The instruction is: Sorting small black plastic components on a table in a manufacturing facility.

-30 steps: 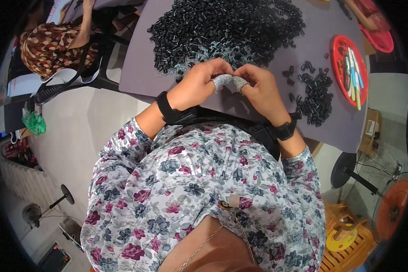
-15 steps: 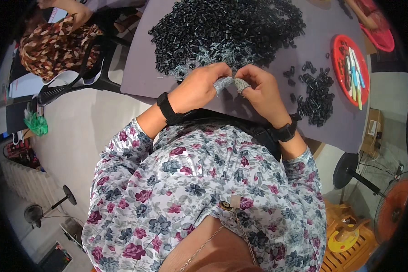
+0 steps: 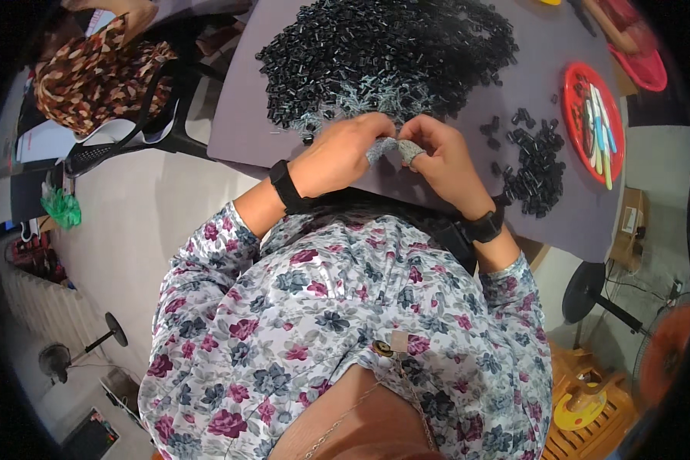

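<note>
The left hand [image 3: 343, 153] and right hand [image 3: 446, 157] nearly meet above the worktop [image 3: 241, 115], fingers curled; whether they pinch anything cannot be told. Grey finger coverings [image 3: 412, 152] presumably guard the skin. The main pile of small black cylindrical pieces [image 3: 383, 50] lies just beyond, apparently for short reach. A smaller black heap [image 3: 537, 172] sits apart rightward, seemingly against mixing, beside a red tray [image 3: 616, 111] holding slim-handled tools [image 3: 599, 123].

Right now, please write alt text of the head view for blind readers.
A person's left hand and right hand, with grey finger covers, meet before a large heap of small black pieces on a table. At right lie a smaller pile and a red tray of slim tools.
</note>
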`<state>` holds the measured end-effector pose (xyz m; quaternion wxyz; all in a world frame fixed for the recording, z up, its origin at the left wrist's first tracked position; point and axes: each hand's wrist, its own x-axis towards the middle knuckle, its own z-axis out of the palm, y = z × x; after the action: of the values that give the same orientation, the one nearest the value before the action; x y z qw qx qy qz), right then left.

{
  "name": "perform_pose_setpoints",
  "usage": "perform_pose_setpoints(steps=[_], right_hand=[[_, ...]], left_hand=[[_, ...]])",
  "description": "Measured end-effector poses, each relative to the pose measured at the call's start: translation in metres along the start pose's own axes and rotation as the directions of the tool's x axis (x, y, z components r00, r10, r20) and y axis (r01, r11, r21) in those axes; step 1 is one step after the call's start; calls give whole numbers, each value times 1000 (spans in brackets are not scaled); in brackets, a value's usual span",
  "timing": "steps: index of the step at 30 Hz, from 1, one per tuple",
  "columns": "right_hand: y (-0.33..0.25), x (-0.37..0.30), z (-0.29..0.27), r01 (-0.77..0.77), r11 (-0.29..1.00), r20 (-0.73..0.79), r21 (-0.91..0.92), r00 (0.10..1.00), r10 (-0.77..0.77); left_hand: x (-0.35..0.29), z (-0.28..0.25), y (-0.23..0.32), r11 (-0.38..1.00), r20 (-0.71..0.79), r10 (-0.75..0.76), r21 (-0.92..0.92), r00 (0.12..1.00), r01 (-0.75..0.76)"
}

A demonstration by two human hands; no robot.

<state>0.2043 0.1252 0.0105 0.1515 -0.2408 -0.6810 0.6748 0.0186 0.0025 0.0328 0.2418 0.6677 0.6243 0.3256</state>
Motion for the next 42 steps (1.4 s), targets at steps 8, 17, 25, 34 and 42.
perform_pose_setpoints(steps=[8,17,25,34,42], right_hand=[[-7,-1,-4,-22,998,50,67,999,19],[-13,0,-7,-84,988,108,130,992,70],[-7,0,-4,156,974,-45,-162,985,-165],[-5,-2,-3,84,985,-19,-153,996,-88],[0,-2,2,94,993,-35,-65,995,-96]], left_hand=[[2,-3,2,1000,12,10,-17,1000,-10],[6,-15,4,993,14,107,42,994,-108],[6,-16,3,995,28,80,56,996,-81],[3,-8,5,994,4,-8,-109,1000,8],[3,-7,4,998,6,58,22,998,-58]])
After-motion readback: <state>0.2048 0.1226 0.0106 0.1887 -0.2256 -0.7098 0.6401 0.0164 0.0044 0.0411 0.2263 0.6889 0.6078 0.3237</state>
